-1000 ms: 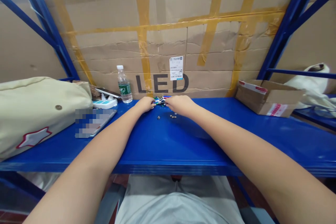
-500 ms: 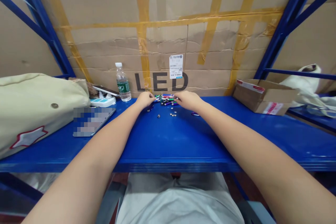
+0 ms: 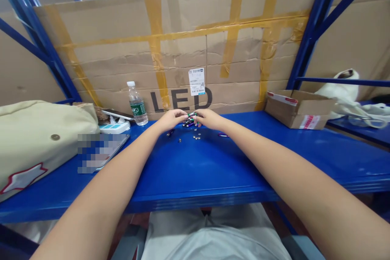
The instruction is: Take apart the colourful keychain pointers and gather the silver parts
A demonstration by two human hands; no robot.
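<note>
A small pile of shiny coloured metal tubes (image 3: 190, 123), green, purple and silver, lies at the back of the blue table. My left hand (image 3: 172, 120) curls around its left side, fingertips on the tubes. From the right, my right hand (image 3: 209, 118) closes its bent fingers on the same pile; how many tubes each hand grips is hidden. Several small silver discs (image 3: 196, 137) like button cells lie in front. One dark tube (image 3: 170, 133) sits below my left hand, near a tiny brass-coloured piece (image 3: 180, 140). A purple tube (image 3: 223, 135) rests by my right wrist.
A water bottle (image 3: 138, 105) stands back left, with a white power strip (image 3: 115, 127), a phone-like slab (image 3: 103, 152) and a cream bag (image 3: 45, 142) nearby. An open cardboard box (image 3: 300, 109) sits at right. Cardboard (image 3: 122, 65) walls the back of the blue table (image 3: 201, 178).
Both hands have drawn closer together around the pile, covering more of the tubes. The view has shifted slightly, moving the scene left. The loose discs stay in place.
</note>
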